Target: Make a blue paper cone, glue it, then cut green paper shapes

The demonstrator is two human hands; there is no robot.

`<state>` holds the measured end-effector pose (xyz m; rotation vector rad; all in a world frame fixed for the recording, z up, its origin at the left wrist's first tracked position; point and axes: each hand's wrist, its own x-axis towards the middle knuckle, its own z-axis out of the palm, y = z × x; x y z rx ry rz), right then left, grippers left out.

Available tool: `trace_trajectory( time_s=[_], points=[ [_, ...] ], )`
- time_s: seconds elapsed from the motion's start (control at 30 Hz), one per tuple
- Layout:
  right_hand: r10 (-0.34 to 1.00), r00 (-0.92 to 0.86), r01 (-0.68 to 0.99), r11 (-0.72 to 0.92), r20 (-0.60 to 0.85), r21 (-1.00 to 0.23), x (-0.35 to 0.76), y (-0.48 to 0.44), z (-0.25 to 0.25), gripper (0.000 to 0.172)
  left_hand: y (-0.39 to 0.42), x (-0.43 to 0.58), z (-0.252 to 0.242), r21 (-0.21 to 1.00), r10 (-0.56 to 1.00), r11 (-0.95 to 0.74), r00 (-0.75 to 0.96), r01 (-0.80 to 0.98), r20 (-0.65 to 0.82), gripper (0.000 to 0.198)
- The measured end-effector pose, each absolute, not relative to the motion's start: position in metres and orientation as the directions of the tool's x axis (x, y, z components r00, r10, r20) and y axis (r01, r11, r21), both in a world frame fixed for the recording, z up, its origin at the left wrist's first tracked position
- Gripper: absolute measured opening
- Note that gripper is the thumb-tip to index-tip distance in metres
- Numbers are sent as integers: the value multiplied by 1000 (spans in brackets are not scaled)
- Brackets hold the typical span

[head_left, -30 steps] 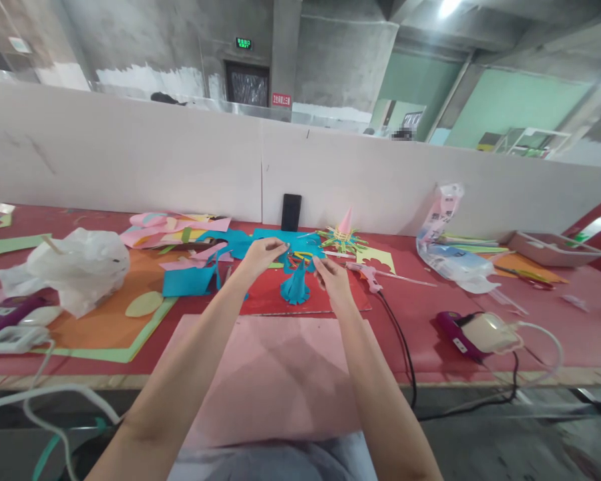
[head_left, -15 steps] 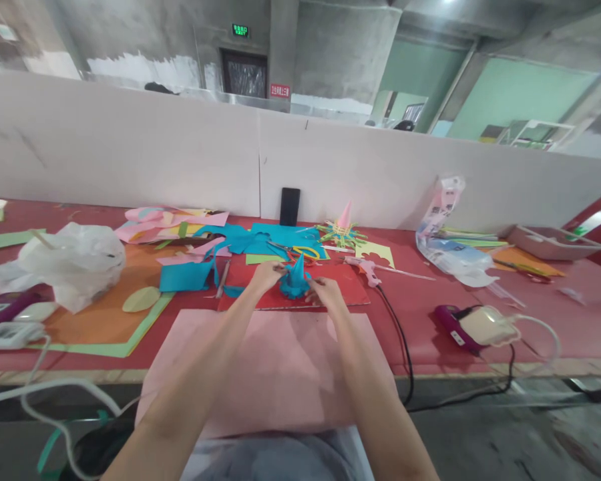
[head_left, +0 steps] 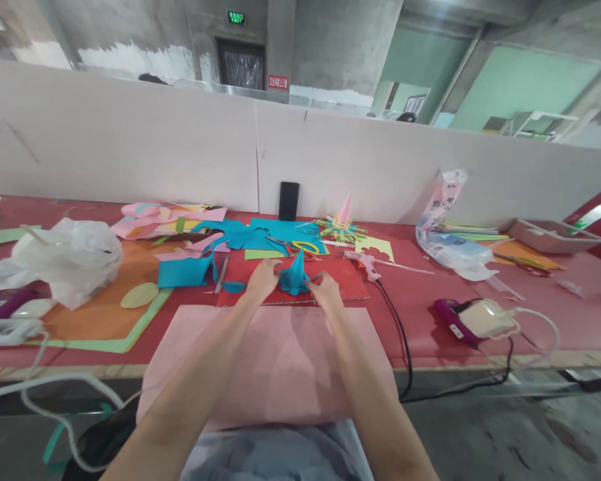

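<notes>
A blue paper cone (head_left: 294, 276) with a cut, flared base stands point up on a red board (head_left: 348, 279). At its left side my left hand (head_left: 264, 278) is closed, its fingertips at the edge of the base. My right hand (head_left: 326, 289) pinches the flared edge on the other side, thumb and finger together. Just behind the cone lie scissors with yellow handles (head_left: 305, 248). Blue paper scraps (head_left: 183, 272) are left of my left hand. To the right rests a pink glue gun (head_left: 367, 265) with a black cord.
A pink sheet (head_left: 280, 361) covers the near table edge. Farther back stand a pink cone with fringed strips (head_left: 344, 215) and a black phone (head_left: 289, 201) against the partition. A crumpled white plastic bag (head_left: 73, 257) sits left; a power strip (head_left: 458, 324) lies right.
The flared base of the cone sits differently between my fingers, with its flaps shifted. Both hands stay beside it. The whole view has tipped slightly downward.
</notes>
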<state>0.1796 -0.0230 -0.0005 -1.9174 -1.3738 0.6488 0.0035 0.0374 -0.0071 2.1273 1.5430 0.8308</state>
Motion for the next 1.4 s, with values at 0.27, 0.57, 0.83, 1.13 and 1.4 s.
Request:
trace_trajectory(
  time_s=[0.27,0.57,0.83,1.13,1.4],
  points=[
    [971,199,779,-75,132,-622,174,-34,7,30,18,1,-10,483,858,-492,498,724,128,56],
    [970,234,924,-203,60,-323,154,-49,20,35,10,9,-13,274,886,-448,463,851,8,76],
    [968,244,918,-214,50,-332,155,-54,16,35,5,9,-10,240,887,-447,461,862,-2,77],
    [954,276,876,-200,118,-438,164,-53,5,36,5,3,-9,456,886,-453,442,766,139,81],
    [868,458,734,-245,194,-633,205,-45,13,34,12,16,41,580,751,-641,253,503,610,38]
  ],
)
